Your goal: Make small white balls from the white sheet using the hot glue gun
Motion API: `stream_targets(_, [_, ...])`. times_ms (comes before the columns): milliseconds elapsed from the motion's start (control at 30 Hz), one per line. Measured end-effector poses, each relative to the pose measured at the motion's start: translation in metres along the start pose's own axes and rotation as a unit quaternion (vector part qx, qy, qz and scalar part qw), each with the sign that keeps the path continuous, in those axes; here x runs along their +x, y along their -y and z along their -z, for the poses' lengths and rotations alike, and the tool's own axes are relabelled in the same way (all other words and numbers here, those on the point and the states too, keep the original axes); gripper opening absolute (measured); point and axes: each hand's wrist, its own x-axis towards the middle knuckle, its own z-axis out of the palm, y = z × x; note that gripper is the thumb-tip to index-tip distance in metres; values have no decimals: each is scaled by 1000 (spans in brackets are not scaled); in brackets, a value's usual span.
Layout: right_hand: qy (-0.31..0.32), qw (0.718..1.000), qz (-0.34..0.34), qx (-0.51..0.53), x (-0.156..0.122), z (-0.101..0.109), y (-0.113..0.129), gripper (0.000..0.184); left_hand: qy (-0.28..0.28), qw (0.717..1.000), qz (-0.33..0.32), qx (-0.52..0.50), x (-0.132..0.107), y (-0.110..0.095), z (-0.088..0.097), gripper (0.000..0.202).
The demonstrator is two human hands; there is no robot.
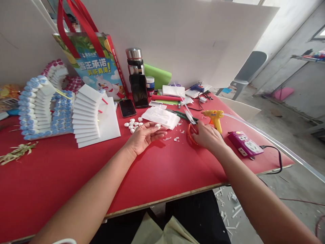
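Observation:
My left hand (145,135) rests palm up on the red table (63,176), fingers loosely curled, with a small white piece (157,126) at its fingertips. My right hand (207,136) lies on the orange handles of a pair of scissors (191,126), whose blades point away towards the back. Several small white pieces (132,125) lie just beyond my left hand. A stack of white sheets (161,117) sits between the two hands, farther back.
A yellow glue gun (215,118) and a purple power strip (244,143) lie right of my right hand. A stepped white foam model with blue caps (50,112), a phone (127,107), a black phone (138,90) upright, a flask (134,61) and a printed bag (96,64) stand behind.

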Motion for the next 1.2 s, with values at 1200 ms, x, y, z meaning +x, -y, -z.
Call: stream_targets(1200, [-147,928,313,140,-33,-10,27,58,-34,996,-72,-47,-1,2,-10,25])
